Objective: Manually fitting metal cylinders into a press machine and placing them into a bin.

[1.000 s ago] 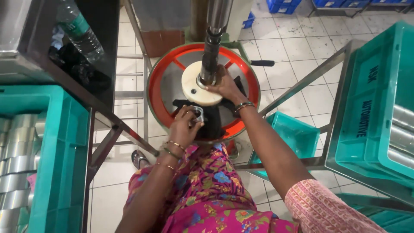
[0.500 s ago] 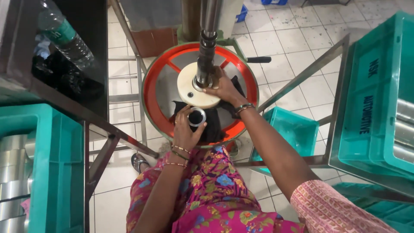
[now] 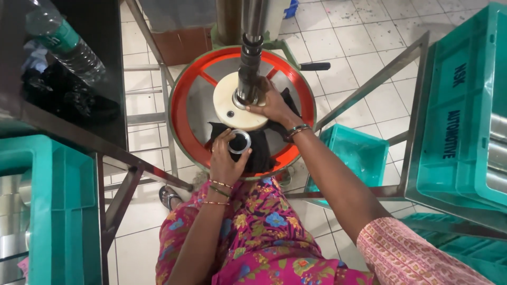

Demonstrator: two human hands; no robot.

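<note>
My left hand (image 3: 226,161) holds a shiny metal ring (image 3: 239,141) just above a black cloth (image 3: 257,150) lying on the round grey work table with a red rim (image 3: 179,100). My right hand (image 3: 270,104) rests on the cream-coloured disc (image 3: 227,100) at the foot of the vertical steel press shaft (image 3: 249,63), fingers touching the shaft's base. Whether something sits under those fingers is hidden. Both wrists wear bangles.
Teal plastic crates stand at the left (image 3: 50,211) and the right (image 3: 465,116), with a smaller teal bin (image 3: 354,153) on the floor below. A plastic water bottle (image 3: 66,45) lies on a dark shelf at upper left. A black lever handle (image 3: 314,66) sticks out beside the table.
My left hand has lifted the metal ring slightly up and towards the disc. My right hand stays at the shaft's base. The camera has shifted a little.
</note>
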